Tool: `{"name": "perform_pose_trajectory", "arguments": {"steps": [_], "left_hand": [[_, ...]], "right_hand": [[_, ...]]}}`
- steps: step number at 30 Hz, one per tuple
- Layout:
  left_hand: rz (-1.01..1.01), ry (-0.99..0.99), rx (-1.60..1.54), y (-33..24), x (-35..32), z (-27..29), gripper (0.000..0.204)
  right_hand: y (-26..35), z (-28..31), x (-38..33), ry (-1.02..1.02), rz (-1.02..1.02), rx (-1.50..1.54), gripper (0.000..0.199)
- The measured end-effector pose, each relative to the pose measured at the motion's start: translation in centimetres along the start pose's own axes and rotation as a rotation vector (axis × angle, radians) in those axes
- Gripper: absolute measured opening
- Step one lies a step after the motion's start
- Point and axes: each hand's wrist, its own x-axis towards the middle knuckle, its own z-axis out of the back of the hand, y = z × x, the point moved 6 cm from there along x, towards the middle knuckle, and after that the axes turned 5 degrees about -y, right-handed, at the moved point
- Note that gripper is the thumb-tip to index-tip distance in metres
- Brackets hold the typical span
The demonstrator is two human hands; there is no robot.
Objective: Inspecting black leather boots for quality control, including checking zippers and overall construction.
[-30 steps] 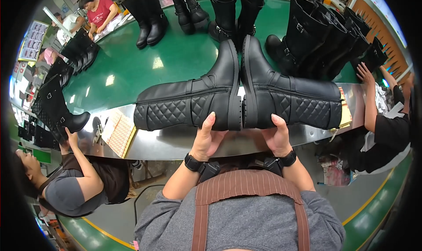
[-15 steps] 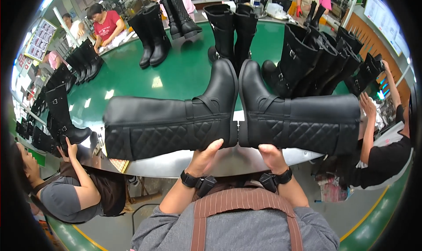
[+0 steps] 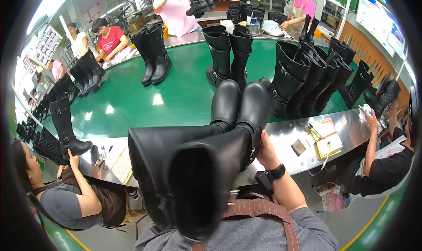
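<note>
I hold a pair of tall black boots side by side above the steel counter (image 3: 290, 139). Their open shafts point toward me and their toes point away over the green belt. The left boot (image 3: 151, 163) and the right boot (image 3: 211, 185) touch along their length. My right hand (image 3: 265, 151), with a black watch on its wrist, grips the right boot at the heel and ankle. The boots hide my left hand entirely.
Several pairs of black boots stand on the green conveyor belt (image 3: 176, 101), the nearest pair (image 3: 228, 53) just beyond the toes. A seated person (image 3: 66, 198) is at my left and another (image 3: 378, 163) at my right. A notebook (image 3: 327, 139) lies on the counter.
The boots lay sideways with heels together and shafts spread left and right. Now both are swung round, shafts toward me and close together. My left hand has gone out of sight behind them.
</note>
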Motion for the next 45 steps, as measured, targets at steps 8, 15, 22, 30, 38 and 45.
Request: {"name": "perform_pose_trajectory", "arguments": {"steps": [8,15,22,30,38,45], "left_hand": [[0.325,0.037,-0.847,-0.9,3.9,0.8,0.069],[0.75,0.126,-1.259,0.7,2.3,-3.3,0.06],[0.674,0.142,-1.619,1.0,1.5,-0.6,0.053],[0.706,-0.05,-1.47,0.5,0.7,0.1,0.06],[0.706,-0.119,-1.418,1.0,0.3,0.2,0.06],[0.685,-0.154,-1.424,1.2,0.4,0.3,0.058]], "right_hand": [[0.2,1.1,-1.8,0.086,-0.056,-0.005,0.048],[-0.2,2.7,-3.0,0.032,-0.036,-0.027,0.049],[-0.1,1.8,-3.4,0.171,-0.215,0.337,0.05],[0.8,1.5,-5.3,-0.147,-0.111,0.355,0.047],[0.8,1.4,-5.6,-0.239,-0.084,0.223,0.045],[0.8,1.7,-5.7,-0.322,-0.055,0.098,0.044]]}}
